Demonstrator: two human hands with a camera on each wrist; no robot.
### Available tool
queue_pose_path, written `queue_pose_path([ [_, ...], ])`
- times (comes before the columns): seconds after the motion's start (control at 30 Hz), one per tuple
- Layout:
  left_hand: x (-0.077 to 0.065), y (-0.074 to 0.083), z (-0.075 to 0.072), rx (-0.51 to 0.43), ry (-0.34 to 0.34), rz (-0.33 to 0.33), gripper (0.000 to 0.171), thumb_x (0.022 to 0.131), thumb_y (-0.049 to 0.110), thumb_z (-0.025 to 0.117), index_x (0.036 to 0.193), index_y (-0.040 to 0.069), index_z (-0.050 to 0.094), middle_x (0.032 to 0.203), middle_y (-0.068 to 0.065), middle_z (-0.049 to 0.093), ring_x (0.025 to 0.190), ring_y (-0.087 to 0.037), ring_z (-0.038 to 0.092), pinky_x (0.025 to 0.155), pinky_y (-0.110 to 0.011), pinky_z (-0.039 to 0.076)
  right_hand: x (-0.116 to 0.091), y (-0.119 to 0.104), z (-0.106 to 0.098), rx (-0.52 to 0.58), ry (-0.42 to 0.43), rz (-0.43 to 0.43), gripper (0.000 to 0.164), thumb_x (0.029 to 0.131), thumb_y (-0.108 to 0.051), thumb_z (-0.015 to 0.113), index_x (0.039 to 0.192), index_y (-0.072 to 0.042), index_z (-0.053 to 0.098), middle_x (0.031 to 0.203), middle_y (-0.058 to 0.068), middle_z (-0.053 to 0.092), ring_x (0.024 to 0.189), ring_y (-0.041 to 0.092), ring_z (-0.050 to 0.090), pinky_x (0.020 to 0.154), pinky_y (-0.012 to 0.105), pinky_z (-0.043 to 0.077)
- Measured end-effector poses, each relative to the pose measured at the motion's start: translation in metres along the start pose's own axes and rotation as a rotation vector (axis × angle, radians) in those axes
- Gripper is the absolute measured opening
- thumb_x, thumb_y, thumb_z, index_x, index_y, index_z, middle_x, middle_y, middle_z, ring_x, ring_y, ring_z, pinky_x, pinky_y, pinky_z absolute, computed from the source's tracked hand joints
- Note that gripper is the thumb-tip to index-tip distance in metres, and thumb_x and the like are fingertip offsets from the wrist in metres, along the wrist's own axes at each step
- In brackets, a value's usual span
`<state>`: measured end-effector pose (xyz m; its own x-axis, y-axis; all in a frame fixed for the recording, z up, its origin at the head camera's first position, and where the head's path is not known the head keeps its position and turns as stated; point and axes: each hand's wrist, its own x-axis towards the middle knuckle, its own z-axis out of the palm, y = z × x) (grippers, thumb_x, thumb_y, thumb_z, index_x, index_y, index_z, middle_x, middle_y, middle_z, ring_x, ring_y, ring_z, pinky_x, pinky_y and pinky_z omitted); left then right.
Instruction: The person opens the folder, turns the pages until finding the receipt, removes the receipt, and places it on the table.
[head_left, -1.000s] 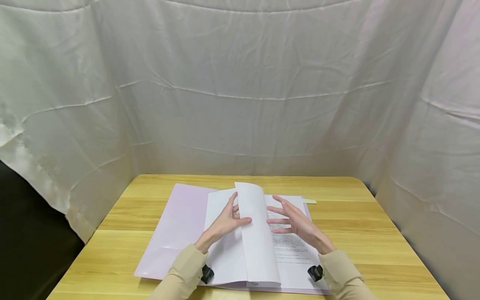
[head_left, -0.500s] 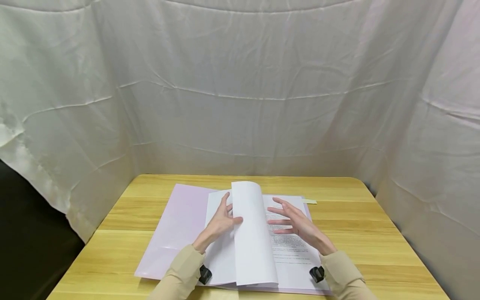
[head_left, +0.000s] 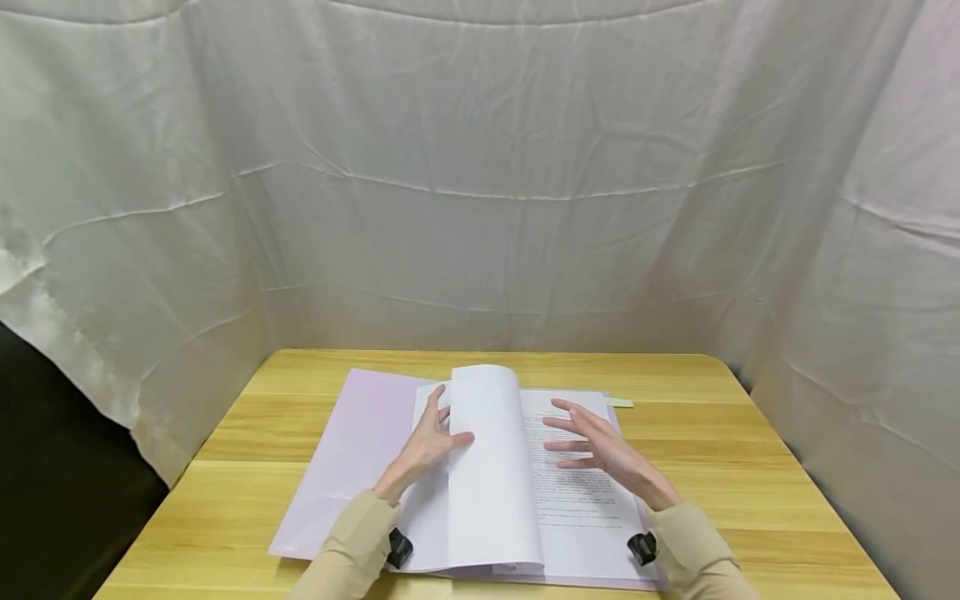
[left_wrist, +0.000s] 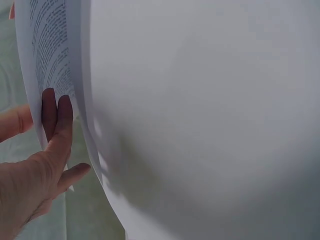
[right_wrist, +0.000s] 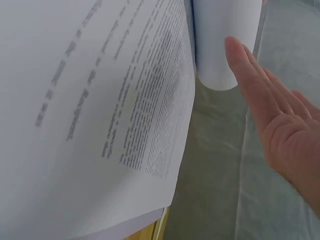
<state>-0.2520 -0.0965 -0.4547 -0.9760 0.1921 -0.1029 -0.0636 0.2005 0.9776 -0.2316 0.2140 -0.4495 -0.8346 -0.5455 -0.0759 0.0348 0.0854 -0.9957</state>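
A lilac folder (head_left: 341, 450) lies spread on the table with white sheets in it. One sheet (head_left: 491, 483) stands curled up over the middle, its blank side showing in the head view. My left hand (head_left: 423, 442) pinches that sheet's left edge, thumb on the blank face and fingers behind. In the left wrist view, the fingers of the left hand (left_wrist: 42, 170) lie against the sheet's printed side. My right hand (head_left: 603, 450) hovers over the printed page (head_left: 581, 504) on the right, fingers spread and holding nothing. The right wrist view has this hand (right_wrist: 280, 115) beside the curled sheet.
A pale yellow tab (head_left: 619, 402) sticks out past the folder's upper right edge. The wooden table (head_left: 750, 483) has grey-white curtains (head_left: 480, 250) at its back and sides. Each wrist carries a small black camera, such as the right one (head_left: 642, 548).
The left hand has drawn the curled sheet leftward, uncovering more of the printed page on the right. The right hand has shifted slightly to the right, fingers still spread.
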Motion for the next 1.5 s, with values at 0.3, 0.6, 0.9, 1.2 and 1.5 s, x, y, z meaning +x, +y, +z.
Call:
queue_pose_path([
  [0.3, 0.000, -0.006, -0.015, 0.140, 0.036, 0.011, 0.104, 0.083, 0.005, 0.078, 0.160, 0.003, 0.008, 0.158, -0.037, 0.026, 0.147, -0.054, 0.027, 0.119, -0.068, 0.026, -0.004, 0.002, -0.002, -0.100, 0.042, 0.063, 0.061, 0.111, -0.043, 0.027, 0.162, -0.012, 0.015, 0.162, 0.028, 0.030, 0.136, 0.048, 0.051, 0.109, 0.057, 0.048],
  [0.6, -0.002, -0.008, -0.024, 0.297, 0.050, 0.032, 0.106, 0.081, 0.008, 0.080, 0.158, -0.001, 0.009, 0.155, -0.039, 0.031, 0.143, -0.057, 0.031, 0.116, -0.069, 0.031, -0.008, 0.003, -0.003, -0.180, 0.076, 0.122, 0.062, 0.109, -0.046, 0.031, 0.161, -0.013, 0.021, 0.160, 0.026, 0.035, 0.133, 0.041, 0.056, 0.108, 0.052, 0.051],
  [0.9, 0.002, -0.012, -0.030, 0.423, 0.065, 0.027, 0.106, 0.077, 0.003, 0.082, 0.156, -0.008, 0.013, 0.155, -0.040, 0.030, 0.144, -0.055, 0.032, 0.118, -0.064, 0.031, -0.010, 0.003, -0.007, -0.249, 0.049, 0.137, 0.063, 0.109, -0.044, 0.032, 0.160, -0.008, 0.022, 0.157, 0.031, 0.036, 0.131, 0.044, 0.057, 0.110, 0.057, 0.047],
  [1.2, 0.004, -0.017, -0.034, 0.529, 0.050, 0.028, 0.103, 0.075, -0.002, 0.080, 0.155, -0.009, 0.016, 0.156, -0.039, 0.029, 0.147, -0.054, 0.027, 0.121, -0.065, 0.025, -0.009, 0.007, -0.010, -0.255, 0.005, 0.150, 0.064, 0.109, -0.041, 0.037, 0.159, -0.004, 0.022, 0.155, 0.035, 0.037, 0.133, 0.047, 0.053, 0.110, 0.055, 0.048],
  [1.5, 0.003, -0.019, -0.032, 0.606, 0.053, 0.028, 0.099, 0.074, -0.005, 0.078, 0.155, -0.008, 0.021, 0.155, -0.038, 0.032, 0.148, -0.055, 0.023, 0.121, -0.067, 0.022, -0.007, 0.010, -0.011, -0.246, -0.005, 0.152, 0.066, 0.109, -0.040, 0.038, 0.158, 0.000, 0.020, 0.152, 0.036, 0.040, 0.134, 0.047, 0.053, 0.110, 0.055, 0.048],
])
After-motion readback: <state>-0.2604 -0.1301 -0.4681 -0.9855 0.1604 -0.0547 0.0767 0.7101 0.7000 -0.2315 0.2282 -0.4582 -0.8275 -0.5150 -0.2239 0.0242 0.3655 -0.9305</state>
